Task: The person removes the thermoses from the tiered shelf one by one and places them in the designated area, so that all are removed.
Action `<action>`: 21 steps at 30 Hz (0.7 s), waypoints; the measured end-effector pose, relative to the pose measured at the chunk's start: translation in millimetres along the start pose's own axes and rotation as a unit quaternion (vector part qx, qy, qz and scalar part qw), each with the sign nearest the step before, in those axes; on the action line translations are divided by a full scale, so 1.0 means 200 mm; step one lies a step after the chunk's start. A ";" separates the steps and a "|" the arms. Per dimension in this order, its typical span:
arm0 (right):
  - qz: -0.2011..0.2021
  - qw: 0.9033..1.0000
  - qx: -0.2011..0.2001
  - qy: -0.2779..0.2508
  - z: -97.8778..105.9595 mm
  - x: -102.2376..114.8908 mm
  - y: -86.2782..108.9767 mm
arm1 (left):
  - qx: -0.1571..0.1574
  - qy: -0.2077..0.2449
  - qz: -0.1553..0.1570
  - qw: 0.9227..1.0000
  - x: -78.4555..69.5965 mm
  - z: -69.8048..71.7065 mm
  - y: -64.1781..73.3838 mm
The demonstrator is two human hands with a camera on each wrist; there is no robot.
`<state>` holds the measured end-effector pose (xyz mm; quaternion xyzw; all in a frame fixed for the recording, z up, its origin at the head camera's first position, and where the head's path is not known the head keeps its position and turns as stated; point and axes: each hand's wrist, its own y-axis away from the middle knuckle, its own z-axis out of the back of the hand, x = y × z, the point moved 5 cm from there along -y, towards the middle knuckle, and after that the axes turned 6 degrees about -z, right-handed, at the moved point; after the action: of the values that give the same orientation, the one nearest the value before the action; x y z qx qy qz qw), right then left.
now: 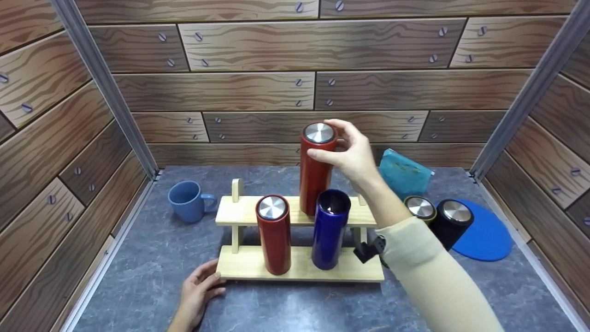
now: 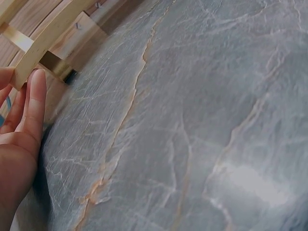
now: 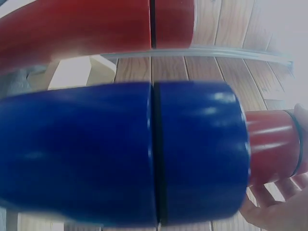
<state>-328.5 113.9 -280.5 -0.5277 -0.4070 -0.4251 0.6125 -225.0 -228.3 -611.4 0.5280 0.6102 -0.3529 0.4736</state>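
Observation:
A two-tier wooden rack (image 1: 239, 267) stands on the grey table. My left hand (image 1: 196, 293) holds the left end of its lower shelf, thumb and fingers on either side of the board (image 2: 43, 43) in the left wrist view. On the upper shelf is an upright red thermos (image 1: 313, 180) with a silver-topped lid; my right hand (image 1: 352, 154) grips it around the top. The lower shelf carries another red thermos (image 1: 275, 244) and a dark blue thermos (image 1: 328, 242) with a dark top. That blue thermos fills the middle of the right wrist view, partly covering the gripped one.
A blue mug (image 1: 188, 203) stands left of the rack. To the right are two dark thermoses, one with a yellowish rim (image 1: 420, 207) and one black (image 1: 454, 221), beside a round blue mat (image 1: 484, 235). A teal packet (image 1: 403, 173) lies behind them, near the wood-patterned back wall.

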 end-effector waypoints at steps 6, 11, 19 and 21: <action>-0.005 1.000 -0.014 -0.022 0.10 -0.04 0.01 | 0.001 0.002 0.000 1.000 0.00 0.00 0.00; -0.005 1.000 -0.015 -0.018 0.16 -0.04 0.04 | -0.007 -0.001 0.008 1.000 0.00 0.00 0.00; -0.002 0.999 -0.035 -0.028 0.25 -0.04 0.07 | -0.010 -0.001 0.009 1.000 0.00 0.00 -0.01; -0.004 0.999 -0.042 -0.033 0.28 -0.04 0.08 | -0.005 0.000 0.006 1.000 0.00 0.00 -0.01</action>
<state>-317.9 171.8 -286.3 -0.5645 -0.4110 -0.4269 0.5746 -225.9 -229.0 -611.8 0.5288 0.6088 -0.3473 0.4787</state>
